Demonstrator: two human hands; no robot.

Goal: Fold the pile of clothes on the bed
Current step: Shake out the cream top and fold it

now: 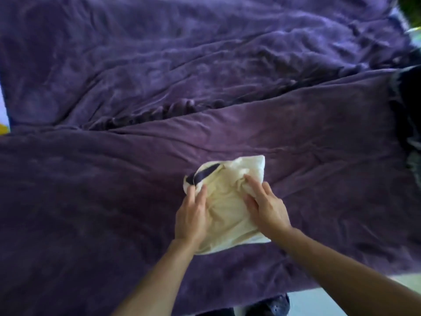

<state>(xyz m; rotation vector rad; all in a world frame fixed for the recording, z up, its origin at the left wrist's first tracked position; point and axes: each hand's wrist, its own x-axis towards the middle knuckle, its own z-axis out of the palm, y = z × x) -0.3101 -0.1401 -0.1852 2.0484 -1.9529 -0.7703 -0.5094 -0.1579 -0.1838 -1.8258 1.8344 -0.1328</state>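
One head view: my left hand (pixel 191 213) presses flat, fingers straight, and my right hand (pixel 266 208) pinches a crease on a cream garment (pixel 224 213) lying near the front of the purple bedspread (pixel 114 190). I judge this piece nearly folded, while dark cloth (pixel 411 99) at the bed's right edge may await folding. Pale floor (pixel 330 299) shows below.

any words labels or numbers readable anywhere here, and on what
None: no text can be read in this view. The garment shows only a plain dark band with no lettering, and the blanket carries no print or tag.
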